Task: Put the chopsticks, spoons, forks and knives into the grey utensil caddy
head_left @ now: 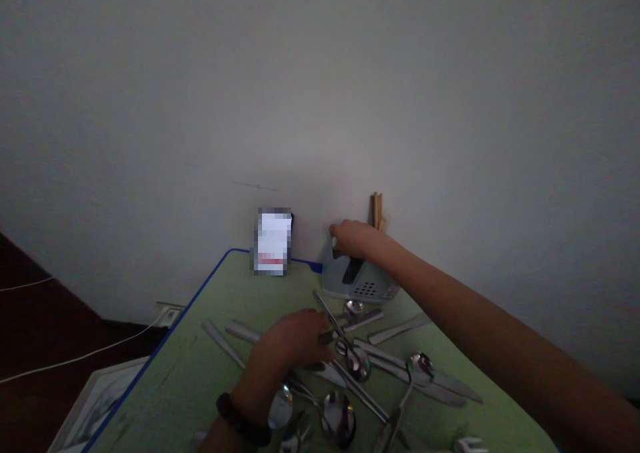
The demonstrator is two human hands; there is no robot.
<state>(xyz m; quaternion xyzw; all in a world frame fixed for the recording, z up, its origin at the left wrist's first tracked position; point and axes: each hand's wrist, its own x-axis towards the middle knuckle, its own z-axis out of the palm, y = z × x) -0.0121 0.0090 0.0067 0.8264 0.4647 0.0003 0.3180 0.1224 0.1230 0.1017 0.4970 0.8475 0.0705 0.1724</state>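
My left hand rests low over a heap of steel cutlery on a green table, its fingers curled round a long metal utensil that sticks up and back. My right hand reaches far back to a pale grey cutlery holder against the wall, fingers closed at its rim; what they hold is hidden. Wooden chopsticks stand in the holder just behind that hand. Spoons and knives lie scattered between the two hands.
A small upright card, blurred out, leans on the wall at the table's back edge. The table has a blue rim. On the dark floor to the left run white cables, with a wall socket and a framed panel.
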